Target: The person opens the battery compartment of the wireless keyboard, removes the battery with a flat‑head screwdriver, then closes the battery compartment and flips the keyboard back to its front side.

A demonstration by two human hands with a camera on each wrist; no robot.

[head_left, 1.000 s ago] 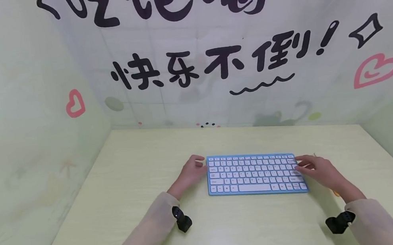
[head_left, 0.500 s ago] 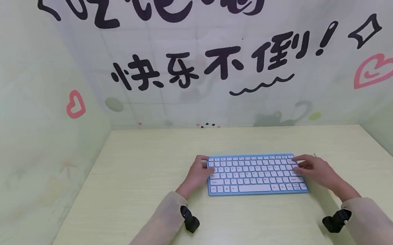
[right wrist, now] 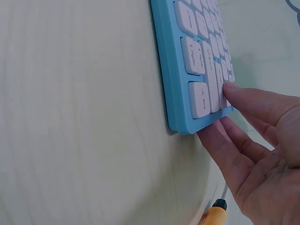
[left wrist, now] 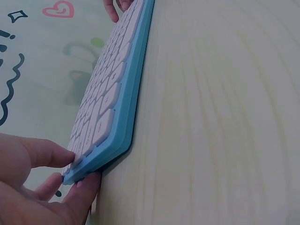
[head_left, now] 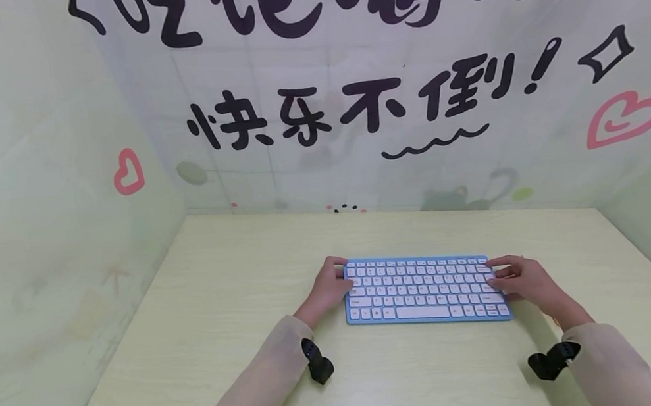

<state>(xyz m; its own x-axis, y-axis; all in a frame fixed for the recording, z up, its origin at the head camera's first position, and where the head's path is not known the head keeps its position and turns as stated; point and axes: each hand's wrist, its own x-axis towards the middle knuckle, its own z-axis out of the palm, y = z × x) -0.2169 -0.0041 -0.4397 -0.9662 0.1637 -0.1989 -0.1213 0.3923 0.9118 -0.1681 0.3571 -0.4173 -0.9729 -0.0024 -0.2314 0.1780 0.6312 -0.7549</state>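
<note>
A blue keyboard (head_left: 424, 290) with white keys lies on the table, its long side facing me. My left hand (head_left: 328, 287) grips its left end. In the left wrist view the thumb (left wrist: 51, 153) presses on the end keys, while other fingers (left wrist: 84, 194) sit against the edge and partly below it. At the opposite end, my right hand (head_left: 527, 281) holds the keyboard. The right wrist view has that thumb (right wrist: 253, 101) on the keys and fingers (right wrist: 220, 147) at the underside of the edge. Some fingertips are hidden by the keyboard.
A screwdriver (right wrist: 215, 214) with a yellow-orange handle lies beyond the right hand, mostly out of the right wrist view. The pale wooden table (head_left: 236, 259) meets a printed backdrop (head_left: 299, 179) behind, with side panels left and right.
My left hand has moved right, from beside the keyboard's left end to a hold on it. The right hand has shifted only slightly. The keyboard stays nearly in place.
</note>
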